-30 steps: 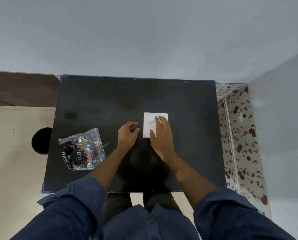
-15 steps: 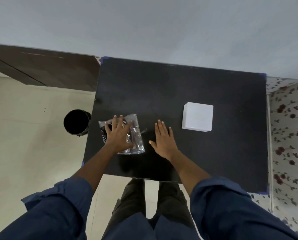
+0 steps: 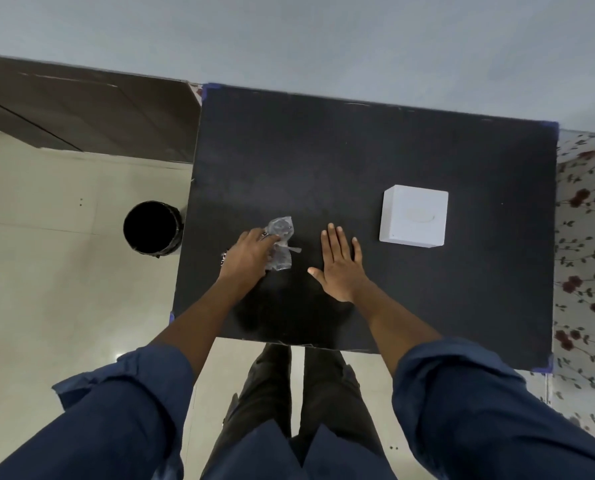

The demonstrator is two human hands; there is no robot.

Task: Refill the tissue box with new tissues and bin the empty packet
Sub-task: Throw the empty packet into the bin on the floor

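The white tissue box [image 3: 413, 215] stands closed on the right half of the black table [image 3: 358, 150]. A crumpled clear plastic packet [image 3: 281, 241] lies near the table's left edge, and my left hand [image 3: 249, 252] is closed around it, scrunching it. My right hand [image 3: 341, 263] rests flat on the table with fingers spread, holding nothing, between the packet and the box.
A round black bin [image 3: 151, 226] stands on the tiled floor just left of the table. A dark wooden panel [image 3: 81, 105] runs along the wall at the back left. Floral-patterned material [image 3: 587, 237] borders the table's right side.
My right hand left the tissue box and now lies flat on the table. My left hand went to the packet and has squeezed it from flat into a crumpled bunch.
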